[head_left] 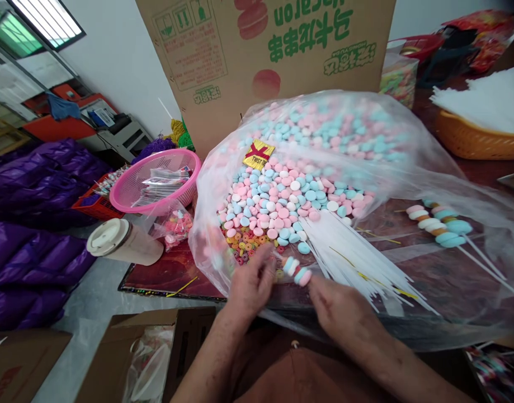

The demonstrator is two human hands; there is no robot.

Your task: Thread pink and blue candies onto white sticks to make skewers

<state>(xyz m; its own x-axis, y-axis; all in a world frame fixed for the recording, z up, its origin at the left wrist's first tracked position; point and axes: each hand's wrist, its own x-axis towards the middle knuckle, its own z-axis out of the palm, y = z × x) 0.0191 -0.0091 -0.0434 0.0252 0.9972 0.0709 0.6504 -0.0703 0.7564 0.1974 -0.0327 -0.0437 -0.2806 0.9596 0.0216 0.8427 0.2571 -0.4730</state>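
At six o'clock, a candy skewer (296, 272) is gripped by the right hand (341, 307), apparently mid-threading, steadiness being called for; whether the left hand (249, 284) grips cannot be told.

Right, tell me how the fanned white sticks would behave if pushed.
The fanned white sticks would probably slide apart, being thin and already splayed. Each seems fairly stiff, lying straight. They might nudge the pastel candies crowding their far ends.

Candies (277, 193) smooth, matt; bag (210, 193) thin glossy plastic.
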